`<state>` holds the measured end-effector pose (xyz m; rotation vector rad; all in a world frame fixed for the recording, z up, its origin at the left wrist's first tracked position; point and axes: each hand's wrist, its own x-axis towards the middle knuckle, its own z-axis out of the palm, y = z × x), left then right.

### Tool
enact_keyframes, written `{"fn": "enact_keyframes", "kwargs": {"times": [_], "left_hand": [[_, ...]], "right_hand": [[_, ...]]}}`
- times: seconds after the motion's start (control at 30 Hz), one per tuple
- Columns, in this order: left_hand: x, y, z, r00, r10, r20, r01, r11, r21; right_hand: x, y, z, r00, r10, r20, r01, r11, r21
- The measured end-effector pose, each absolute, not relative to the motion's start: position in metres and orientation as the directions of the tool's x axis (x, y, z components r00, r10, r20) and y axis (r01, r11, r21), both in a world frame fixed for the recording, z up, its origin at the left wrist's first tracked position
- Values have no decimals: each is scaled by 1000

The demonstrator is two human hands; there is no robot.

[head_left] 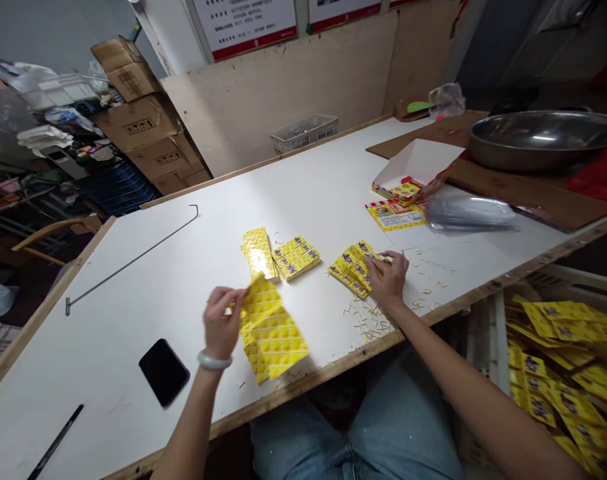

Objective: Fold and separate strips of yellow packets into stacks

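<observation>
My left hand (223,320), with a pale bangle on its wrist, pinches the upper left end of a yellow patterned sheet (278,340). The sheet is slightly blurred and hangs over other yellow pieces by the table's front edge. My right hand (388,279) has its fingers closed on the right side of a fanned stack of yellow printed cards (351,267) lying on the table. Between and beyond the hands lie a stack of patterned yellow cards (257,250) and another stack with printed figures (297,257).
Thin paper scraps (368,323) litter the table's front edge. A black phone (164,372), a black pen-like tool (58,440) and a thin metal rod (133,259) lie left. An open carton (418,167), clear plastic (471,215) and a metal basin (543,143) stand right. A crate (488,353) holds yellow sheets.
</observation>
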<state>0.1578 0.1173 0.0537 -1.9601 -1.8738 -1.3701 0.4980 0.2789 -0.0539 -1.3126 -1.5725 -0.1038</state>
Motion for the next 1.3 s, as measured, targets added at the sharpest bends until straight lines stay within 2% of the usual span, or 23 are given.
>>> {"fn": "enact_keyframes", "kwargs": {"times": [0.1,0.17,0.3,0.43,0.53,0.73,0.83,0.9,0.97,1.03,1.1,1.17,1.3], "left_hand": [[202,151,24,70,855,514,852,-319,415],[221,168,-2,157,907,391,868,-315,383],[232,175,-36,193,945,263,852,-295,433],[226,169,-47,146,959,242,798,-259,543],[224,169,-50,112,963,245,761,-242,602],[224,169,-52,76,974,211,734,-198,650],[224,166,-45,46,963,265,687,-223,692],[228,164,-34,-28,938,344,561,-270,782],[238,163,-21,-153,917,369,292,-315,903],[251,162,-8,-251,922,294,-56,-317,947],[264,160,2,-276,941,197,-315,-282,906],[272,158,6,-278,949,146,-407,-254,878],[271,157,1,-366,923,119,-374,-264,889]], "right_hand": [[501,278,-57,103,670,735,820,361,-444],[503,274,-57,53,695,717,831,367,-418],[499,258,-51,-90,734,673,824,435,-364],[485,242,-42,-211,744,635,848,462,-260],[470,229,-40,-181,756,629,852,440,-284],[447,205,-43,-304,781,545,771,538,-341],[441,198,-32,-212,844,494,717,477,-508],[434,192,-19,-89,903,421,597,387,-703],[423,186,-6,-31,939,343,430,322,-843],[407,178,3,-71,947,313,332,319,-888],[389,170,6,-165,935,314,326,352,-877],[372,164,5,-239,915,324,346,392,-852],[353,155,7,-291,901,323,382,419,-824]]}}
